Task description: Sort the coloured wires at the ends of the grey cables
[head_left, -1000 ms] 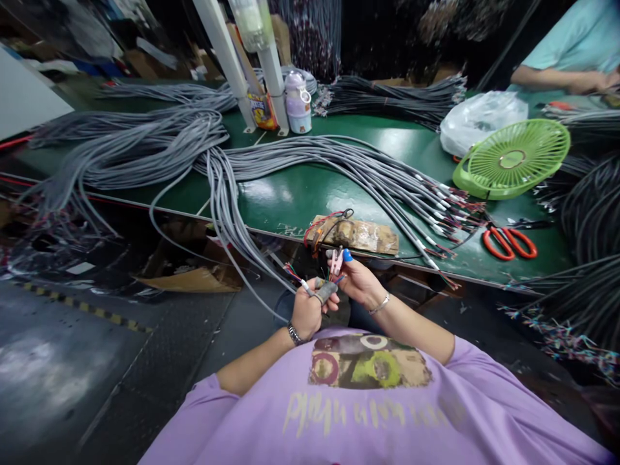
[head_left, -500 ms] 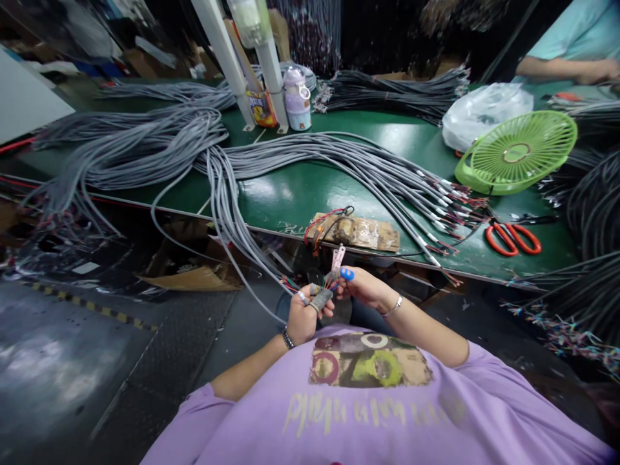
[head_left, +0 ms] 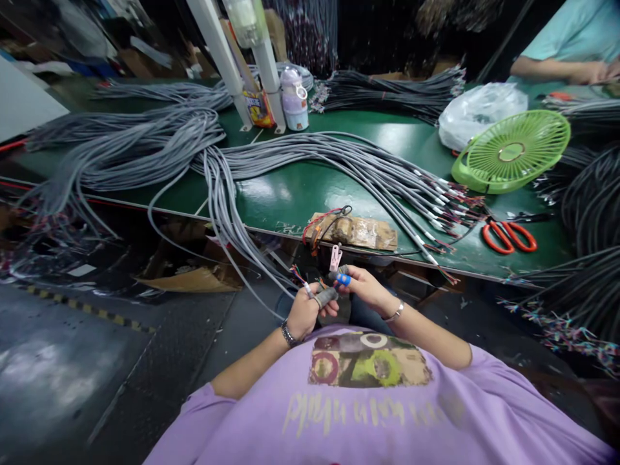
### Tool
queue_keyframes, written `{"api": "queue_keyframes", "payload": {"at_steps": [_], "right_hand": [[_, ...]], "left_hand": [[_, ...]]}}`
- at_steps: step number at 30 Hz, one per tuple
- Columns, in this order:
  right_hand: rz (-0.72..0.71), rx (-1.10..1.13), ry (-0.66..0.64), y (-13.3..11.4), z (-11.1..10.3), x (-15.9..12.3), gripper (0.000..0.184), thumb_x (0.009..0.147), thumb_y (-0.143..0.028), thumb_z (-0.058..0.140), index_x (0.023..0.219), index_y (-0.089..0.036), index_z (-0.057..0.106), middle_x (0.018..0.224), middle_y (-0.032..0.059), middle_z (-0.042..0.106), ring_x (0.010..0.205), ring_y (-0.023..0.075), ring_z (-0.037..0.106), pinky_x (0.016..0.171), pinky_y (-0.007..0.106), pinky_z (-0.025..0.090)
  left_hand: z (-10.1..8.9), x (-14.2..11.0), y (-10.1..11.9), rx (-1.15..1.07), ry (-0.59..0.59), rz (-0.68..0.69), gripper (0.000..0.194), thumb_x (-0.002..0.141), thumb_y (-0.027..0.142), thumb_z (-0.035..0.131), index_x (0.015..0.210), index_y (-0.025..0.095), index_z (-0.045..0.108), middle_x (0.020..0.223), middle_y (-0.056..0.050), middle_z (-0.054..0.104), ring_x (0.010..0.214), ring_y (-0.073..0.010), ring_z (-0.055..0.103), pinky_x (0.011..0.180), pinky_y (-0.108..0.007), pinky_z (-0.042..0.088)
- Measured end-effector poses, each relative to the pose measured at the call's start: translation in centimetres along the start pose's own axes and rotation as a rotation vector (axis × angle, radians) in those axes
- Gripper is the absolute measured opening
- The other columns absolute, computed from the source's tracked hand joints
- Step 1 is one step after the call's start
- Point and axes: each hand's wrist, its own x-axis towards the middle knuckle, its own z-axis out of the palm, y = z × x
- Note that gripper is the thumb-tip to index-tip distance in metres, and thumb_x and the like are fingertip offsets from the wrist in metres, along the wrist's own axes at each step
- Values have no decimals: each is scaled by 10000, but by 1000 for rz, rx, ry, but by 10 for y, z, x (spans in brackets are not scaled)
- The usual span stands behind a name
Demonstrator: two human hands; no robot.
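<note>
My left hand is closed round a grey cable near its end, below the table's front edge. A white-sleeved end with loose coloured wires sticks up above that hand. Grey wrapping covers its thumb. My right hand is pinched close beside it, with blue and grey wrapping on the fingers. Thin coloured wires run between the two hands; their tips are hidden in the right fingers. Just above the right fingers stands a pink clip. From the left, a bundle of grey cables hangs over the edge toward my left hand.
A taped wooden block lies at the green table's front edge. Orange-handled scissors, a green fan, a plastic bag and a purple bottle stand farther back. A co-worker's arm is at upper right.
The white-sleeved end with its coloured wires now rises above my left hand. My right fingers have shifted slightly and curled closer. The whole view has moved a little.
</note>
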Motion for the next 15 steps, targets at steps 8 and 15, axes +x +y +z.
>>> {"api": "queue_keyframes", "payload": {"at_steps": [8,15], "right_hand": [[10,45,52,5,7,0,336,632,-442,771,683,-146,619,601,-18,577,542,85,463,532,222,375],[-10,-98,-64,-7,2,13,323,616,-424,779,648,-136,635,567,-22,570,531,85,458,525,221,382]], "left_hand": [[0,3,0,-11,-93,-45,331,695,450,711,665,135,612,584,-76,688,495,-159,640,424,-208,420],[-1,1,-7,39,-70,13,340,714,461,696,665,133,620,612,-85,702,494,-153,642,442,-211,435]]}}
